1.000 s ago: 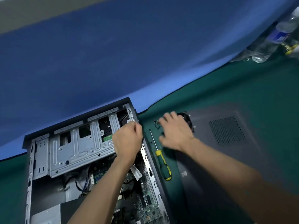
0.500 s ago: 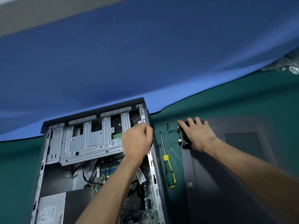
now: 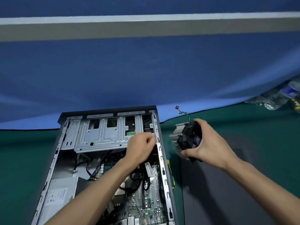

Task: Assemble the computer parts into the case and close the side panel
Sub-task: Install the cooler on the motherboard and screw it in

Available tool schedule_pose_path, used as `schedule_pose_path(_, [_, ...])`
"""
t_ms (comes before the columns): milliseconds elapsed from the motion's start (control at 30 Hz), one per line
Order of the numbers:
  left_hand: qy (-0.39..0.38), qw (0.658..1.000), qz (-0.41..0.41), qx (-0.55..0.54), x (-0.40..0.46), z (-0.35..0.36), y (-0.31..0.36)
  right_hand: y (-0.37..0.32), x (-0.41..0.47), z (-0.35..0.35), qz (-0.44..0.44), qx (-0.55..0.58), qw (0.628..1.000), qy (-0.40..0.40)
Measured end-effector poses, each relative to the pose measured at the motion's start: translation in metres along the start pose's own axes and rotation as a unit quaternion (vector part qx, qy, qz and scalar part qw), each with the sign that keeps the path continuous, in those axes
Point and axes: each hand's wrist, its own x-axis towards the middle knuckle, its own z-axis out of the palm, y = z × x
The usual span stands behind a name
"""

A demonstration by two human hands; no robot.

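The right hand (image 3: 205, 143) is holding the cooler (image 3: 186, 140), a finned heatsink with a black fan, up in the air just to the right of the open case (image 3: 164, 159). Its fingers (image 3: 197, 125) are wrapping over the fan's top while the thumb is pinching from below, so that grip is firm. The cooler's wire (image 3: 182, 113) is dangling upward with a small connector at its end. The left hand (image 3: 140, 147) is sitting at the case's right wall near the drive cage (image 3: 100, 135), fingers curled in, seemingly pinching something small that I cannot make out. The side panel (image 3: 219, 184) is lying flat on the green tabletop (image 3: 24, 159), right of the case. So this looks like the cooler-mounting step. Next, I reckon, it needs carrying left over the motherboard (image 3: 146, 203), screws lined up, wire kept clear.
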Motion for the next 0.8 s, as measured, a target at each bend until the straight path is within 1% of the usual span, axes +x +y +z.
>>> schedule_pose_path(67, [0.017,1.000,-0.005,-0.018,-0.019,-0.018,-0.014,-0.019,-0.013,0.000,-0.010,0.016,1.000,0.021])
schedule_pose_path(100, [0.005,1.000,-0.018,-0.009,-0.028,-0.027,-0.023,-0.029,-0.018,0.001,-0.017,0.012,0.999,0.031])
schedule_pose_path(133, [-0.024,0.999,-0.038,0.017,-0.036,-0.035,-0.032,-0.040,-0.023,0.004,-0.025,-0.003,0.999,0.040])
schedule_pose_path(167, [-0.069,0.994,-0.060,0.061,-0.045,-0.042,-0.042,-0.050,-0.027,0.007,-0.036,-0.027,0.998,0.051])
schedule_pose_path(200, [-0.125,0.982,-0.082,0.117,-0.054,-0.048,-0.053,-0.060,-0.031,0.012,-0.048,-0.051,0.996,0.062])
schedule_pose_path(267, [-0.238,0.940,-0.118,0.212,-0.069,-0.058,-0.072,-0.077,-0.036,0.023,-0.067,-0.077,0.992,0.075])
schedule_pose_path(300, [-0.284,0.921,-0.135,0.230,-0.075,-0.061,-0.080,-0.084,-0.038,0.029,-0.073,-0.080,0.991,0.074])
schedule_pose_path(333, [-0.316,0.908,-0.157,0.225,-0.082,-0.063,-0.086,-0.091,-0.041,0.036,-0.079,-0.083,0.991,0.070])
schedule_pose_path(367, [-0.333,0.902,-0.181,0.206,-0.087,-0.063,-0.091,-0.096,-0.043,0.042,-0.085,-0.090,0.990,0.061])
schedule_pose_path(433, [-0.328,0.902,-0.223,0.173,-0.093,-0.062,-0.098,-0.106,-0.046,0.052,-0.100,-0.118,0.987,0.036])
schedule_pose_path(500, [-0.288,0.911,-0.239,0.173,-0.094,-0.061,-0.100,-0.113,-0.048,0.061,-0.121,-0.159,0.980,0.010])
schedule_pose_path(567, [-0.254,0.922,-0.259,0.136,-0.091,-0.058,-0.098,-0.115,-0.049,0.067,-0.128,-0.191,0.973,-0.018])
schedule_pose_path(733, [-0.237,0.919,-0.315,0.009,-0.083,-0.056,-0.094,-0.115,-0.051,0.083,-0.098,-0.180,0.977,-0.060])
schedule_pose_path(800, [-0.230,0.919,-0.319,-0.033,-0.081,-0.058,-0.093,-0.114,-0.050,0.088,-0.091,-0.179,0.977,-0.077])
